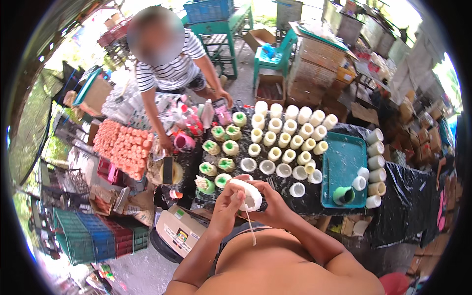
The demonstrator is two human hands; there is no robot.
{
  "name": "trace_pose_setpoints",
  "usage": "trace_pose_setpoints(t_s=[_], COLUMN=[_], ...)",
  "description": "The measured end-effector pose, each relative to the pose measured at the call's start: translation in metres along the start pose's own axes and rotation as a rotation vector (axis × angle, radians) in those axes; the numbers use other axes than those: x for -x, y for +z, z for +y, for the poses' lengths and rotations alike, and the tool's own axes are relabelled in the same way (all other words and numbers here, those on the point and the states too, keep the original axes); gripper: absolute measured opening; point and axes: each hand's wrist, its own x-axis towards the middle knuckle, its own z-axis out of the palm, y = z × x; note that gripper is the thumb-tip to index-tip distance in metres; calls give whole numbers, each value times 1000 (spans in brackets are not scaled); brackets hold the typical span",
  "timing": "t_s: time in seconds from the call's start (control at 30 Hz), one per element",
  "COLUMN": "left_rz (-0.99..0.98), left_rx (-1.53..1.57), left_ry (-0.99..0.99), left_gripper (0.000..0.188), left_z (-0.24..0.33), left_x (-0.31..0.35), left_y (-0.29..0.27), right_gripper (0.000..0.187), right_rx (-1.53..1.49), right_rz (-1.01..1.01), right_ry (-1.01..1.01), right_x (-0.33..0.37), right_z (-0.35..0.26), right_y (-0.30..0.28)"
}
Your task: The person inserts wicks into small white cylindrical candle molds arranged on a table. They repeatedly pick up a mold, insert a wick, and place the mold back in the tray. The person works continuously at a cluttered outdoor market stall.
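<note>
Both my hands hold a white wax cup (251, 200) in front of my waist, its hollow opening tilted toward me. My left hand (227, 206) grips its left side, with the thumb near the rim. My right hand (275, 204) curls round the right side; some of its fingers are hidden behind the cup. A thin pale strip (252, 230), perhaps a wick, dangles below the cup. Just beyond my left hand stand several pale cups with green inside (222, 180) and a green cup filled with thin pale sticks (205, 186).
Rows of cream hollow cylinders (290, 127) and white cups (283, 170) cover the dark table (231, 164). At right is a teal tray (344, 157) with a green cup (343, 195). Across the table, a person (167, 73) in a striped shirt reaches toward pink items beside stacked orange pieces (123, 147).
</note>
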Motion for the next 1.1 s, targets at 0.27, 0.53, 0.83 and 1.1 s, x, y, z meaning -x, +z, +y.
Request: trace_pose_setpoints(t_s=[0.27,0.53,0.83,1.1], left_rz=[-162,-158,-108,-145], left_rx=[-58,-146,-186,205], left_ry=[74,34,-15,-172], left_gripper=[25,29,24,19], left_z=[-38,-69,-93,-76], left_x=[-2,8,12,8], left_y=[-26,-41,-50,-56], right_gripper=[19,9,19,31], right_rx=[617,937,847,811], right_rz=[-42,-402,-449,-395], right_ry=[-215,-147,-207,-220], right_x=[-26,-42,-32,-12], right_z=[-52,-47,-7,16], right_y=[-31,-19,-11,-15])
